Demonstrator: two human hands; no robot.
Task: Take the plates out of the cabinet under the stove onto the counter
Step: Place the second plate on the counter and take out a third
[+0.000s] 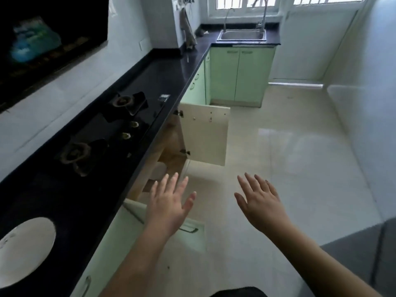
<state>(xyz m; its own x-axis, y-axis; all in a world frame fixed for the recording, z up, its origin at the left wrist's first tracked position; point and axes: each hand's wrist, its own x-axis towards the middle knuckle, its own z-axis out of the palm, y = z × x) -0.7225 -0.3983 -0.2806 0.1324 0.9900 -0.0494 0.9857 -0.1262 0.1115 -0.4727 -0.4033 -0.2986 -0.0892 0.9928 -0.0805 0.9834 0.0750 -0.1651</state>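
A white plate (25, 251) lies on the dark counter (70, 213) at the near left, beside the stove (107, 133). Under the stove the cabinet (169, 159) stands with both doors swung out. Both hands hover over the floor — left hand (169, 209) and right hand (260, 202), fingers spread, holding nothing.

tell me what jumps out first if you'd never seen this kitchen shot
Two bare hands reach forward with fingers spread and empty, the left hand in front of the open cabinet under the stove, the right hand out over the pale floor. One white plate already lies on the black counter at lower left. The cabinet door stands swung wide open.
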